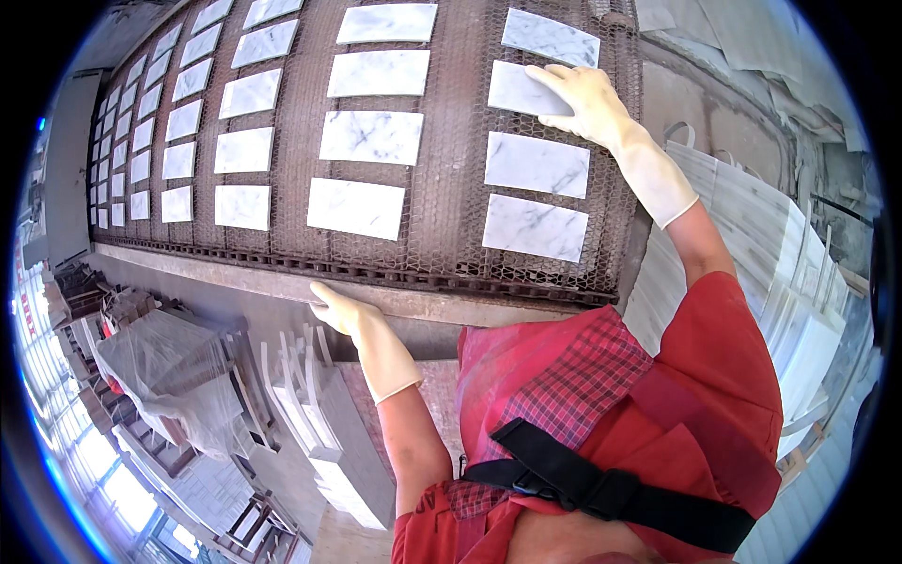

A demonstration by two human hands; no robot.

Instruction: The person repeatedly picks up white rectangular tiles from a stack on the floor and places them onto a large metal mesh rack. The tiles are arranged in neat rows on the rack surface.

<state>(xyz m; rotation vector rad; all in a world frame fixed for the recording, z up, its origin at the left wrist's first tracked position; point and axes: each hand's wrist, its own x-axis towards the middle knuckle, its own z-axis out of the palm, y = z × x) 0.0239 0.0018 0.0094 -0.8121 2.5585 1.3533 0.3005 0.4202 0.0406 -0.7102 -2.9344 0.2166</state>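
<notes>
Rows of white, grey-veined marble tiles (370,136) lie flat on a brown wire-mesh conveyor belt (456,141). My right hand (587,103), in a cream rubber glove, spans a tile (515,87) in the rightmost column. Its fingers lie over the tile's upper part, the thumb by its lower edge; the palm side is hidden. One tile (551,38) lies beyond it, and two more, the nearer one (536,227) included, lie on the near side. My left hand (349,318), gloved alike, rests at the belt's near rail (413,299), thumb and fingers apart, holding no tile.
A chain (413,277) runs along the belt's near edge. White stone slabs (742,235) lean at the right. Narrow slabs (329,461) stand below the rail at left, beside a plastic-wrapped stack (169,362). My red checked apron (554,376) is close to the rail.
</notes>
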